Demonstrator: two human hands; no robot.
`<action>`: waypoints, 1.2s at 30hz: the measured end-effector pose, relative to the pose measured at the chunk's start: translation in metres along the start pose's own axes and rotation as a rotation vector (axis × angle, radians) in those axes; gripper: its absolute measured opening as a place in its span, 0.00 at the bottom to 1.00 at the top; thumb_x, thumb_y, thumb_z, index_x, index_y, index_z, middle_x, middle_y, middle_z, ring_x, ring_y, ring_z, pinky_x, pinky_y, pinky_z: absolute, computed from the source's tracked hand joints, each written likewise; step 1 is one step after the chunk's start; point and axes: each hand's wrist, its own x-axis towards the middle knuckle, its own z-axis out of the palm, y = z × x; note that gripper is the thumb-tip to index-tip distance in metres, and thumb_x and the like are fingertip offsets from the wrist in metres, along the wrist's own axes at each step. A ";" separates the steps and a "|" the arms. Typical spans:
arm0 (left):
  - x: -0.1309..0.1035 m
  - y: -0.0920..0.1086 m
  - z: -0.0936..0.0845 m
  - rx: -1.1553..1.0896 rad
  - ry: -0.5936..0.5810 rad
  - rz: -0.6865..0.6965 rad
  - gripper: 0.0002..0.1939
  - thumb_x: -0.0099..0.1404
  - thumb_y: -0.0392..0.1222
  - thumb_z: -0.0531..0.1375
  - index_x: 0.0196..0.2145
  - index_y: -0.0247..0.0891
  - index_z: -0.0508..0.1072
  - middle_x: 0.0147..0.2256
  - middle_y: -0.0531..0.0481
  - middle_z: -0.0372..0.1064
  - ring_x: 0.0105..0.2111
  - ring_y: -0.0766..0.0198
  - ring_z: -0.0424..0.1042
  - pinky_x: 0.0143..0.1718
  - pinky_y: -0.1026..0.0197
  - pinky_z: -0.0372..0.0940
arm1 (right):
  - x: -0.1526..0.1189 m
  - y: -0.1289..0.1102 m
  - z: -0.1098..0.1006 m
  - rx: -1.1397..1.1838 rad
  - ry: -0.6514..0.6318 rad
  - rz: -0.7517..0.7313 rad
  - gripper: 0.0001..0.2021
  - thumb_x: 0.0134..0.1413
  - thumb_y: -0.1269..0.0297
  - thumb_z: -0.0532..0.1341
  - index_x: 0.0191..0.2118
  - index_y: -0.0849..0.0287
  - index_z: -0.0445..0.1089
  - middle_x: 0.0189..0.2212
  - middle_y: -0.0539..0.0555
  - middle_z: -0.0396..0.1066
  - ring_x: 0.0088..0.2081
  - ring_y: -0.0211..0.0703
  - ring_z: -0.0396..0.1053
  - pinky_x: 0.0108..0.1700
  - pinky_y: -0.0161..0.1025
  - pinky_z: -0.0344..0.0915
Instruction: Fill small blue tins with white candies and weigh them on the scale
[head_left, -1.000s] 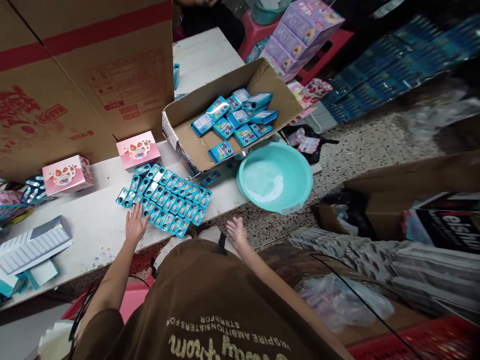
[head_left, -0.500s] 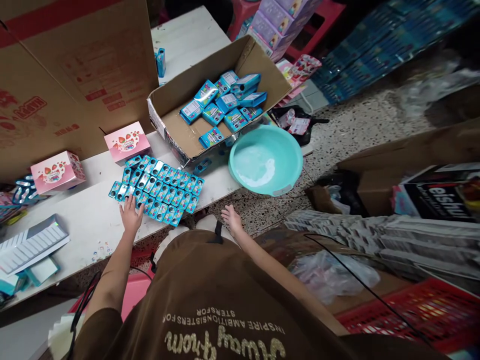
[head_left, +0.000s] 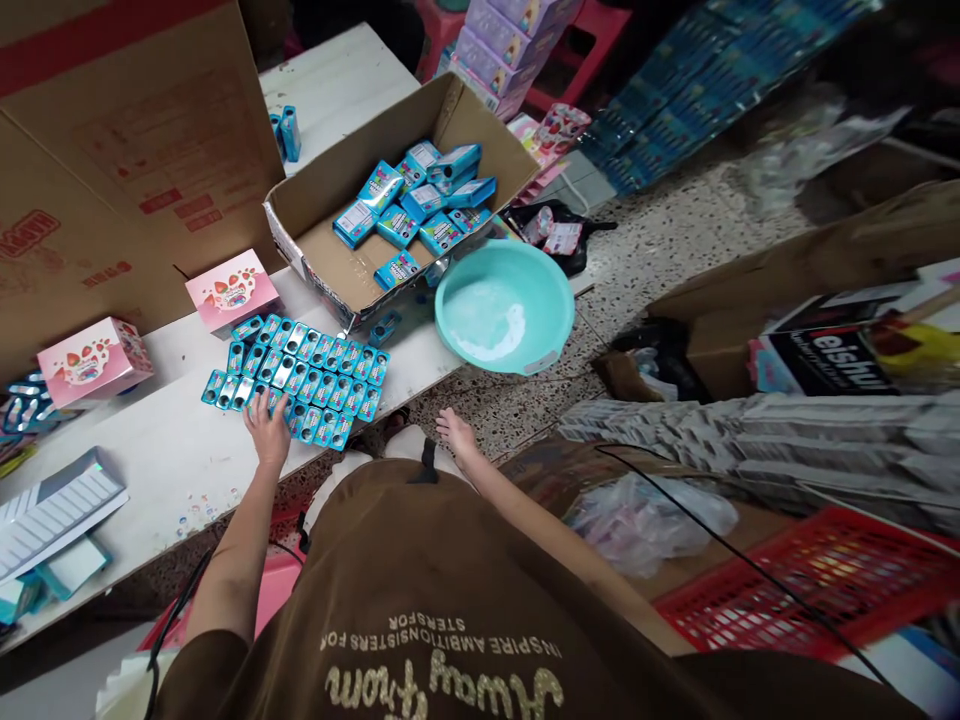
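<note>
Placed well apart: left hand (head_left: pixel 268 430) spread loosely over near-left edge of blue packs (head_left: pixel 322 385), seemingly touching, perhaps steadying rows; right hand (head_left: pixel 456 436) in air, fingers extended, empty. Set close together on counter (head_left: pixel 176 450), likely for order and easy reach. Beyond, tumbled in carton (head_left: pixel 330 258): blue boxes (head_left: pixel 397 226), walled in, likely against spilling.

The left fingers (head_left: pixel 262 408) hide parts of some blue packs (head_left: pixel 298 378)
</note>
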 end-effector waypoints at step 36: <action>-0.018 0.112 0.020 0.073 -0.299 0.516 0.34 0.62 0.27 0.46 0.64 0.49 0.51 0.66 0.53 0.40 0.66 0.53 0.31 0.64 0.39 0.35 | 0.005 0.000 -0.013 -0.075 0.003 -0.048 0.15 0.44 0.53 0.62 0.33 0.60 0.75 0.36 0.58 0.76 0.36 0.46 0.71 0.40 0.40 0.65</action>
